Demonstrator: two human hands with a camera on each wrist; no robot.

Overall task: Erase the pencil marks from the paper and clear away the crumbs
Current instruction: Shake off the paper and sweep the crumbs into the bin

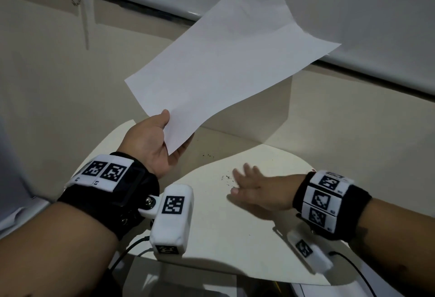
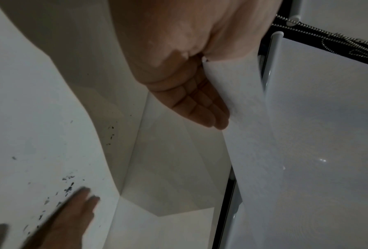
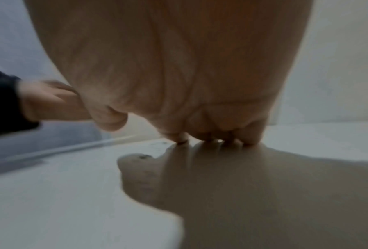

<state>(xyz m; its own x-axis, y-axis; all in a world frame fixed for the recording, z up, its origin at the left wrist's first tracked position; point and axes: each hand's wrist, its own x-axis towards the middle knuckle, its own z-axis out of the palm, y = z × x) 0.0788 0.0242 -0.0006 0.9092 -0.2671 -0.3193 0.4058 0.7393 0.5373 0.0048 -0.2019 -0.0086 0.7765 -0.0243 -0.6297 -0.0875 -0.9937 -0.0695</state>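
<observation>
1. The sheet of paper (image 1: pixel 221 61) is lifted clear of the white tabletop (image 1: pixel 235 238), tilted up toward 1 o'clock in the head view; the side that shows looks blank, so I judge the erasing done.
2. The left hand (image 1: pixel 150 141) pinches the sheet's near corner, thumb on top and straight fingers (image 2: pixel 202 107) together beneath it.
3. Dark eraser crumbs (image 1: pixel 226 179) lie scattered on the tabletop, with a smaller group (image 1: pixel 208 156) at 11 o'clock from them, near the far edge.
4. The right hand (image 1: pixel 256 190) is flat and blurred, fingers spread, fingertips (image 3: pixel 179 136) touching the tabletop just at 3 o'clock of the main crumbs.
5. The step in hand looks like sweeping crumbs off the table.
6. Next move, as I judge it: a light, flat brush toward 9 o'clock past the edge, catching both groups, with the sheet held high.
</observation>
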